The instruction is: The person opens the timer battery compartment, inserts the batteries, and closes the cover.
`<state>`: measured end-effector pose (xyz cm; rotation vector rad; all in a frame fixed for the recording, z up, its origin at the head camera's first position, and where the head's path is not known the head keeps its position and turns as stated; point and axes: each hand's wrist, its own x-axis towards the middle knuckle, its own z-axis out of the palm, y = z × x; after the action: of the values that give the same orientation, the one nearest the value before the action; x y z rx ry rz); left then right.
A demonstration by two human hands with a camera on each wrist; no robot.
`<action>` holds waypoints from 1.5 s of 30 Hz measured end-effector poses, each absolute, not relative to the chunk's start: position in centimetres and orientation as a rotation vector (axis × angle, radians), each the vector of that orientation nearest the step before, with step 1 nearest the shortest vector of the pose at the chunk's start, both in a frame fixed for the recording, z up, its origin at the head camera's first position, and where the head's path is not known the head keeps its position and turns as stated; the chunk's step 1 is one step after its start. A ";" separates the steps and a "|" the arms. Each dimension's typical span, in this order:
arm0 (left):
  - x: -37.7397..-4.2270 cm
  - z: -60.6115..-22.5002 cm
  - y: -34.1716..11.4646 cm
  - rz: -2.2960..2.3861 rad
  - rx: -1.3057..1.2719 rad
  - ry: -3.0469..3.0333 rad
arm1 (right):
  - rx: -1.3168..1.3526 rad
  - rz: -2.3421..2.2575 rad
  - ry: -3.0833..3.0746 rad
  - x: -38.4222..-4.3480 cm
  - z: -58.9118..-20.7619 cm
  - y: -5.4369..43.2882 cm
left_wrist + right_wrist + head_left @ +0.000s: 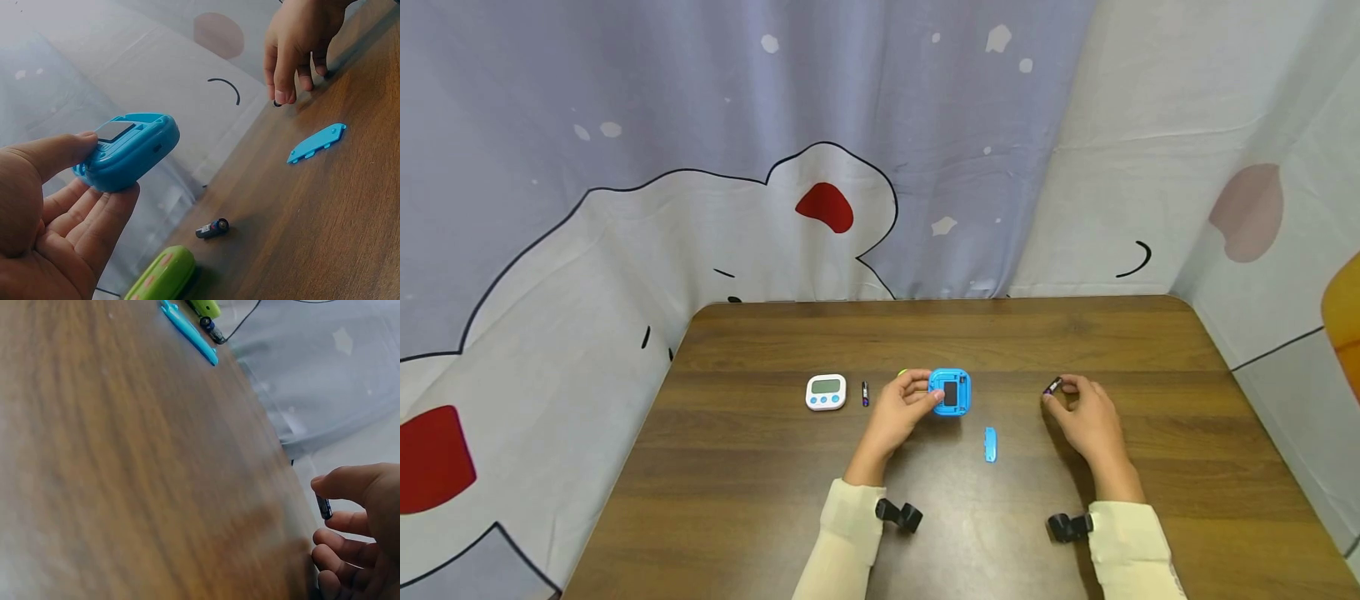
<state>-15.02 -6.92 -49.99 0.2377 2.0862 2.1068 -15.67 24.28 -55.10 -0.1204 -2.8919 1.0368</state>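
Blue plastic forms the rounded-square device [950, 392] gripped in your left hand [897, 414] above the wood-grain table [737, 500]. Your right hand [1087, 419], well apart at the right, pinches a small cylindrical battery [1052, 386]. Between them, nearer you, lies the thin, tabbed blue cover [990, 445]; a rounded white timer [826, 392] rests left.

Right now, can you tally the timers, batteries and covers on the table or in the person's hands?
Timers: 3 (white timer, blue timer, green timer)
Batteries: 3 (left battery, middle battery, held battery)
Covers: 1 (blue cover)
Total: 7
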 end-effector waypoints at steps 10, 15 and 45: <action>-15.0 -50.0 -7.0 2.084 0.204 2.100 | 0.014 1.093 -2.780 -15.3 -55.3 22.3; -15.1 -50.1 -7.1 2.088 0.213 2.090 | 0.165 1.169 -2.655 -15.2 -55.1 20.2; -15.1 -50.3 -7.0 2.101 0.189 2.095 | 0.585 1.345 -2.365 -14.8 -52.0 15.1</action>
<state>-15.14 -7.03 -50.32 0.1895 2.0952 2.1007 -14.82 15.06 -52.04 0.5855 -2.3648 1.3451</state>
